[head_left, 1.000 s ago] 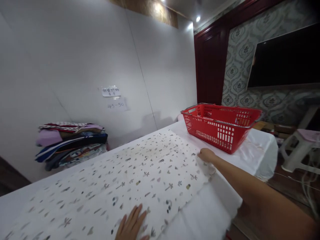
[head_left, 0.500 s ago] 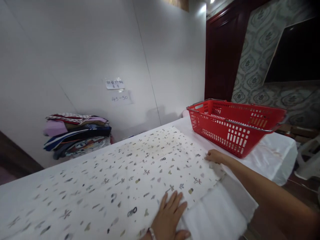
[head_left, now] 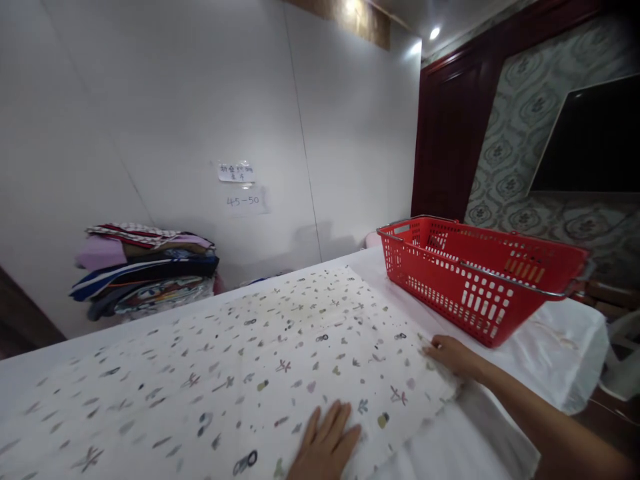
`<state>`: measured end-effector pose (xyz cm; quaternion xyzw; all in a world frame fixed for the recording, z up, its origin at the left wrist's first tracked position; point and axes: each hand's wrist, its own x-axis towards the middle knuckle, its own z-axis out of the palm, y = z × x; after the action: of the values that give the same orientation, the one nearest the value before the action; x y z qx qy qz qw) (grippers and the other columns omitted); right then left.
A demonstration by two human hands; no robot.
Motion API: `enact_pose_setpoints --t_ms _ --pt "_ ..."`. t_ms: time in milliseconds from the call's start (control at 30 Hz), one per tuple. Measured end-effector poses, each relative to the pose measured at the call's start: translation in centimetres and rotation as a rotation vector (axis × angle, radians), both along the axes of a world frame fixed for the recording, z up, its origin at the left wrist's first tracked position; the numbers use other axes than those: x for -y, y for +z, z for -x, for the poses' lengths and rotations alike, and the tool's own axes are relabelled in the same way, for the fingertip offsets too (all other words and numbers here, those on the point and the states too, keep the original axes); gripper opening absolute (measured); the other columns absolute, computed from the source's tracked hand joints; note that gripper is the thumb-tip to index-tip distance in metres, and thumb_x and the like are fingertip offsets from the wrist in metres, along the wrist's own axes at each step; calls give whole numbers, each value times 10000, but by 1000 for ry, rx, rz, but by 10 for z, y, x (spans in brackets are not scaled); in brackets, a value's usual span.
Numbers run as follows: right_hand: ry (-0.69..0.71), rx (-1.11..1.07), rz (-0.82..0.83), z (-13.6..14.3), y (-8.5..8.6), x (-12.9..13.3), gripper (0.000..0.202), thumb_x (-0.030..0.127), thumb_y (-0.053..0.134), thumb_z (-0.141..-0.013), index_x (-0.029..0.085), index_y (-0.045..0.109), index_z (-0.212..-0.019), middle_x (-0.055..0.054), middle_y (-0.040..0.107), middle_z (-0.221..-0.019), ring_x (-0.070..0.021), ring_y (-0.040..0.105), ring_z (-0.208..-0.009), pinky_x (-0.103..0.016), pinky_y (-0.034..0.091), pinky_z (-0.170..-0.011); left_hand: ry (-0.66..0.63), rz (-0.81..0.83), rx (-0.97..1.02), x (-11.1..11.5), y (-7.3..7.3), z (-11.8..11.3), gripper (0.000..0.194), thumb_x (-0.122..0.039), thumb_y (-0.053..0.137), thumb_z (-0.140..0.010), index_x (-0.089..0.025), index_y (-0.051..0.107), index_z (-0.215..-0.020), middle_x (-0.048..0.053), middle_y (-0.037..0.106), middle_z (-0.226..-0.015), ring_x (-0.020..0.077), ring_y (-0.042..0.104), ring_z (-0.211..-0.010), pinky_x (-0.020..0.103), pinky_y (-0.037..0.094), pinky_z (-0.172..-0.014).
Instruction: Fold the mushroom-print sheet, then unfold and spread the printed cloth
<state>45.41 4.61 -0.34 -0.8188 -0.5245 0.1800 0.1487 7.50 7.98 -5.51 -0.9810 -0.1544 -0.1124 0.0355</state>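
Note:
A white cloth printed with small grey, green and brown motifs (head_left: 235, 373) lies spread over the white-covered table. My left hand (head_left: 327, 443) rests palm down on it near the front edge, fingers stretched out and slightly apart; its lower part is cut off by the frame. At the cloth's right edge, my right hand (head_left: 450, 357) has its fingers closed on the fabric, pinching the border. The cloth looks mostly flat, with a few faint creases.
A red plastic basket (head_left: 435, 287) with metal handles stands on the table at the back right, close beyond my right hand. A stack of folded clothes (head_left: 150, 270) sits against the white wall at the left. The white table cover (head_left: 565, 340) drapes over the right end.
The view has tilted up a little. My right hand has shifted slightly right and nearer with the cloth's edge. My left hand has slid a little left, still flat on the cloth.

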Motion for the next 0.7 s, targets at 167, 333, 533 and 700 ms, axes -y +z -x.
enact_pose_setpoints --t_ms 167,333,533,700 --pt "-8 66 -26 3 -3 22 228 385 457 -778 189 515 -676 -45 622 -712 -177 558 -666 -260 339 -573 4 43 -26 5 4 0 655 -594 335 -808 -309 167 -1374 53 238 -1414 270 272 -1276 460 279 -1017" --pt "-1 149 36 5 2 31 257 442 415 -799 208 495 -732 -42 615 -727 -183 562 -662 -259 313 -533 109 122 -24 -1 45 7 591 -527 335 -844 -308 175 -1369 39 165 -1440 263 221 -1297 499 263 -1021" --pt "75 243 97 12 14 -17 312 455 443 -791 172 562 -842 -114 636 -870 -247 590 -812 -285 359 -593 159 59 -18 -16 35 16 654 -550 361 -824 -305 114 -1378 42 223 -1420 277 277 -1272 473 264 -1019" --pt "40 215 50 26 21 -109 362 417 457 -814 119 564 -988 -167 594 -1046 -260 556 -966 -299 404 -720 157 -15 -25 -17 6 14 699 -625 322 -790 -319 100 -1378 16 278 -1396 258 360 -1230 413 285 -1027"
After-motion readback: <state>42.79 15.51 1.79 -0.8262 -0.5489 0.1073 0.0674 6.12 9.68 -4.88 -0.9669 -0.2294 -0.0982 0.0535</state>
